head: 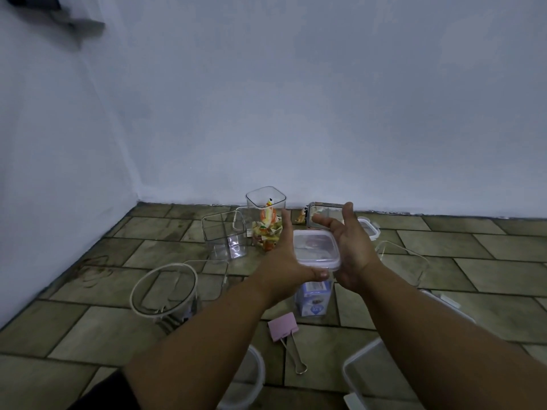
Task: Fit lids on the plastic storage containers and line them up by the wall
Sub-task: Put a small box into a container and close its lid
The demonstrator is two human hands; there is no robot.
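A square clear container with a pale lilac lid [316, 249] on top stands on the tiled floor, a blue-labelled packet visible inside it. My left hand [288, 258] presses flat against the lid's left side, thumb under its front edge. My right hand [349, 247] is beside the lid's right side, fingers spread and apart, palm facing it. Behind, a tall open container [265, 220] holds colourful wrappers, and an empty square container [225, 235] stands left of it. A lidded container [324, 214] sits by the wall, partly hidden by my right fingers.
A round clear jar [164, 291] stands at the left. A pink binder clip [284, 327] lies on the tiles near me. More clear containers and lids sit at the right [402, 261] and bottom [364, 368]. The white wall [296, 113] rises behind.
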